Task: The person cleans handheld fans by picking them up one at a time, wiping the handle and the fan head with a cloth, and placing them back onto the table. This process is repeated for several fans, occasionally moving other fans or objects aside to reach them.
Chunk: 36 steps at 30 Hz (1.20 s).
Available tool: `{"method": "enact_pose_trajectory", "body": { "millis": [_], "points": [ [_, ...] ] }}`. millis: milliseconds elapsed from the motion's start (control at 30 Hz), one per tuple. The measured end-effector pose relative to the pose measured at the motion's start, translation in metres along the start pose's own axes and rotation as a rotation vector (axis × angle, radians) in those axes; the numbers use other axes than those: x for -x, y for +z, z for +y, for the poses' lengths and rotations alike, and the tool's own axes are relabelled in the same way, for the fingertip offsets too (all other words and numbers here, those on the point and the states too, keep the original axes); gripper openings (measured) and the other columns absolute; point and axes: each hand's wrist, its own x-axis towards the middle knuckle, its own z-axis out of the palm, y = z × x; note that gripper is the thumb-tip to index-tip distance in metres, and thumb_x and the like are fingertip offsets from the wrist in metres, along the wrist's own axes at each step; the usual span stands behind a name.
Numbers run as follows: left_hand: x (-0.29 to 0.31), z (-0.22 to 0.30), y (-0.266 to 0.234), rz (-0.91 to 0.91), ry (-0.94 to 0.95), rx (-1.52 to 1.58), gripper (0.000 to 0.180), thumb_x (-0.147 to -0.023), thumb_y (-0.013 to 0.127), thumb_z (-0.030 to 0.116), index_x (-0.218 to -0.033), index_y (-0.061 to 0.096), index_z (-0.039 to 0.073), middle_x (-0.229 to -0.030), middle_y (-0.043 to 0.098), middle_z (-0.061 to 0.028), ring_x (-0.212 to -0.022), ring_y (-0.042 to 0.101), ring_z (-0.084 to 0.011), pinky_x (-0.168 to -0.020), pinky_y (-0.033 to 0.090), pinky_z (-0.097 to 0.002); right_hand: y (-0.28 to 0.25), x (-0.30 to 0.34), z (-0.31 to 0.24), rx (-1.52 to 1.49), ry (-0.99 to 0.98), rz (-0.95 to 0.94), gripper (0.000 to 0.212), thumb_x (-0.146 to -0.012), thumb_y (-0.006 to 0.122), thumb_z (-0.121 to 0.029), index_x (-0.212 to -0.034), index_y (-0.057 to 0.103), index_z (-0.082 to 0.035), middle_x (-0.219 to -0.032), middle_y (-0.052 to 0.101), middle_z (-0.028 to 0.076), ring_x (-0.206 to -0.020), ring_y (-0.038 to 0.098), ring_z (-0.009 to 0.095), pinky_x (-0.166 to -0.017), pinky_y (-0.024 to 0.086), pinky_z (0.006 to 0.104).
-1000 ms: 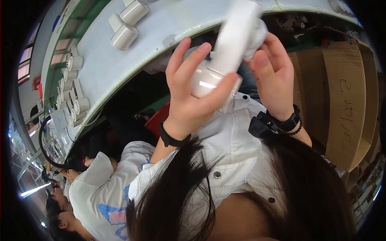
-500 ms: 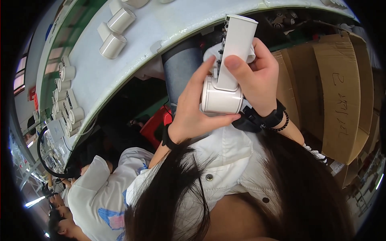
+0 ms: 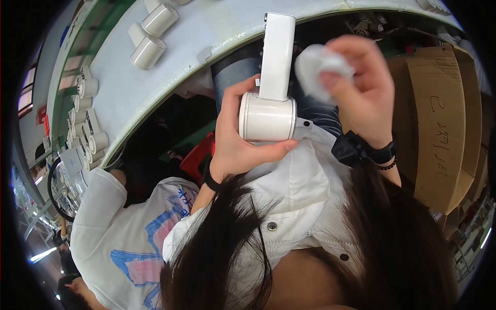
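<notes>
A white plastic housing (image 3: pixel 277 62), with a flat arm rising from a round drum-shaped base, is held over my lap. My left hand (image 3: pixel 232 129) wraps round the base, its thumb along the lower edge. Small dark parts line the left edge of the flat arm. To the right of it, apart from the housing, my right hand (image 3: pixel 361 85) pinches a crumpled white cloth (image 3: pixel 316 72); motion smears both the cloth and the fingertips.
On the curved white table (image 3: pixel 201 26) stand similar white housings (image 3: pixel 148 51), with several more in a cluster (image 3: pixel 88 124) at the left. An open cardboard box (image 3: pixel 436 124) is on the right. A person in a white shirt (image 3: pixel 119 227) sits close on my left, near a red stool (image 3: pixel 199 157).
My right hand has let go of the housing and swung right, with the cloth in its fingers. The housing has shifted slightly left in my left hand. The person beside me has moved.
</notes>
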Motion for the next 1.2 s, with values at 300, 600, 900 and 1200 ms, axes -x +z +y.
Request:
{"method": "enact_pose_trajectory", "body": {
  "millis": [300,600,900,1200],
  "points": [
    [0.013,-0.006,0.003,-0.010,0.119,-0.209,0.086,-0.052,0.086,0.018,-0.120,0.039,-0.005,-0.104,0.050,-0.0149,-0.090,0.055,-0.0210,-0.079,0.045,-0.0301,0.014,-0.008,0.011,0.609,-0.451,0.037,0.035,-0.059,0.064,0.012,-0.088,0.071,-0.007,-0.094,0.053,0.004,-0.076,0.054,0.016,-0.063,0.045,0.0246],
    [0.005,-0.016,-0.001,0.041,0.232,-0.312,0.086,-0.052,0.086,0.020,-0.120,0.041,-0.005,-0.098,0.050,-0.0142,-0.087,0.054,-0.0237,-0.078,0.044,-0.0308,0.016,-0.002,0.019,0.533,-0.473,-0.073,0.031,-0.062,0.064,0.012,-0.088,0.069,-0.004,-0.086,0.058,0.008,-0.075,0.055,0.018,-0.062,0.045,0.0250],
    [-0.002,-0.001,-0.016,-0.039,0.458,-0.517,0.088,-0.053,0.085,0.022,-0.124,0.040,-0.005,-0.098,0.049,-0.0164,-0.085,0.052,-0.0293,-0.076,0.043,-0.0330,0.030,-0.004,0.007,0.550,-0.385,-0.070,0.029,-0.066,0.054,0.014,-0.089,0.065,-0.001,-0.083,0.059,0.010,-0.075,0.058,0.023,-0.064,0.046,0.0281],
    [0.014,0.032,-0.056,0.039,0.410,-0.662,0.083,-0.056,0.081,0.021,-0.125,0.042,-0.004,-0.099,0.049,-0.0144,-0.089,0.051,-0.0291,-0.082,0.043,-0.0325,-0.011,-0.046,0.039,0.435,-0.272,0.244,0.020,-0.082,0.053,0.007,-0.100,0.060,-0.001,-0.089,0.057,0.004,-0.072,0.052,0.010,-0.065,0.042,0.0208]
  ]
}}
